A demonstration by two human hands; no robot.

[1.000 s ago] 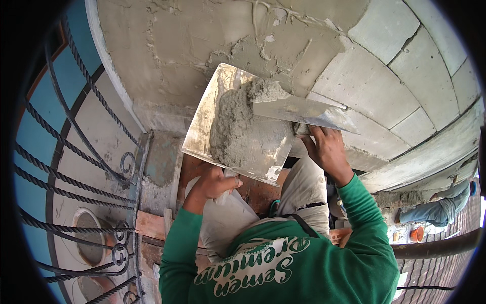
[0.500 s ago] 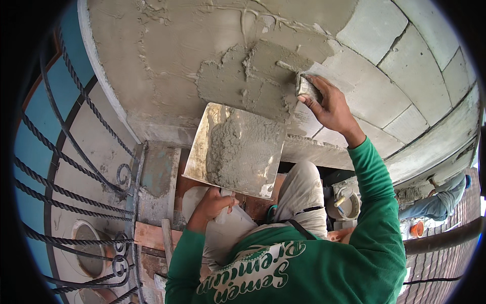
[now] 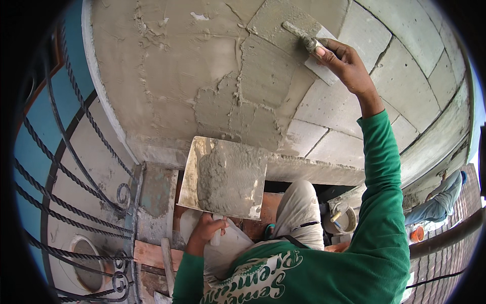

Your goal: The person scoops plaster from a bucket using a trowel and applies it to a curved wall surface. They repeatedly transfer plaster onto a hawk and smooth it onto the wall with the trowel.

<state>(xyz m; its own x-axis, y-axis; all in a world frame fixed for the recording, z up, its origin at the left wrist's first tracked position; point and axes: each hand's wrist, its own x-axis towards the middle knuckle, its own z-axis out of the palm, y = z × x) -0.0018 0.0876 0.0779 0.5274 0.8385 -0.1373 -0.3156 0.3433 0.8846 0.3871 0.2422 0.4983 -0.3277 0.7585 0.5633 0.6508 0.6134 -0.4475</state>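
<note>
My right hand [image 3: 344, 68] grips a steel trowel [image 3: 283, 28] by its handle, with the blade against the wall high at the upper middle, over grey mortar beside bare pale blocks [image 3: 364, 35]. My left hand [image 3: 207, 228] is closed round the handle of a square metal hawk [image 3: 187, 187], held low over my lap. A heap of wet mortar [image 3: 217, 175] lies on the hawk. Wet, uneven plaster [image 3: 167, 71] covers the wall left of the trowel.
A twisted iron railing [image 3: 86, 182] runs along the left, with a bucket [image 3: 88, 263] behind it. At right are a bucket [image 3: 347, 223] with a tool, a small orange bucket [image 3: 416, 233], a dark pipe [image 3: 445, 233] and another person [image 3: 438, 197] in blue trousers.
My right hand has moved from the hawk up the wall with the trowel, and fresh mortar now shows there. The hawk has dropped lower in view, still in my left hand.
</note>
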